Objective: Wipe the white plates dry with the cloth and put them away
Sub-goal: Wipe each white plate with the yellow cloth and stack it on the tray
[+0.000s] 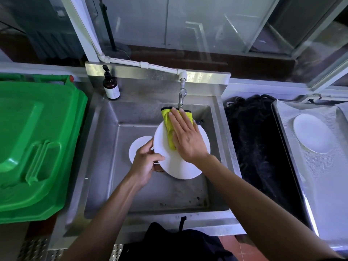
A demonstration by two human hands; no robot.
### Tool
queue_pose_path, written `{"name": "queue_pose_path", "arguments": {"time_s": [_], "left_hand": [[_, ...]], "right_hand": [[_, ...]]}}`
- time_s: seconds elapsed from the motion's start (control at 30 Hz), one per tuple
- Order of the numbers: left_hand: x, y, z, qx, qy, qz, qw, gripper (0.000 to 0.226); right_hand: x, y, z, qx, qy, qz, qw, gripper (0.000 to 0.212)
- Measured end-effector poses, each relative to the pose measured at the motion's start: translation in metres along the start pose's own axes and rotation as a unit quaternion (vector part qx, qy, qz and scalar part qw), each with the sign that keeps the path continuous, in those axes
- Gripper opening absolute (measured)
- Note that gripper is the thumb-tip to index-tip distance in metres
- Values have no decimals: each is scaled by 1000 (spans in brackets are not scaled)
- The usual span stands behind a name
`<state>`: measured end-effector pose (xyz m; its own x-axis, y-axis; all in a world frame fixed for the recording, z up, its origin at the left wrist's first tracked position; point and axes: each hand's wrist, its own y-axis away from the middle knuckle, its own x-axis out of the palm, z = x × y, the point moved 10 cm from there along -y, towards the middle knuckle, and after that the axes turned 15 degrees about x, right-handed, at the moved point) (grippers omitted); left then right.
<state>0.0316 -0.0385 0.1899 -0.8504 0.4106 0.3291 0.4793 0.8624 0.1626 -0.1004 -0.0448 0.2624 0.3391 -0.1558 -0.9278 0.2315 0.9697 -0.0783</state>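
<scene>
White plate (177, 166) gripped by left hand (145, 164), right hand (185, 136) pressing yellow cloth (168, 119), bottle (111, 87) label unreadable

A steel sink (105, 157) surrounds the hands, its tap (181, 95) just beyond the right hand. A brown pump bottle (111, 85) stands on the sink's back ledge, beyond the left hand. A green bin lid (33, 140) lies well left of the left hand. Dark netting (252, 144) sits right of the right hand, before a metal tray (320, 176) farther right.

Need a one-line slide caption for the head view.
Over the sink, left hand grips a white plate while right hand presses the yellow cloth on it.
</scene>
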Motion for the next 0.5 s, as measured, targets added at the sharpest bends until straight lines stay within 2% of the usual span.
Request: {"name": "queue_pose_path", "arguments": {"time_s": [0.5], "left_hand": [[-10,1,-9,33,40,-98,994,57]], "right_hand": [[14,17,-62,149,20,-4,989,58]]}}
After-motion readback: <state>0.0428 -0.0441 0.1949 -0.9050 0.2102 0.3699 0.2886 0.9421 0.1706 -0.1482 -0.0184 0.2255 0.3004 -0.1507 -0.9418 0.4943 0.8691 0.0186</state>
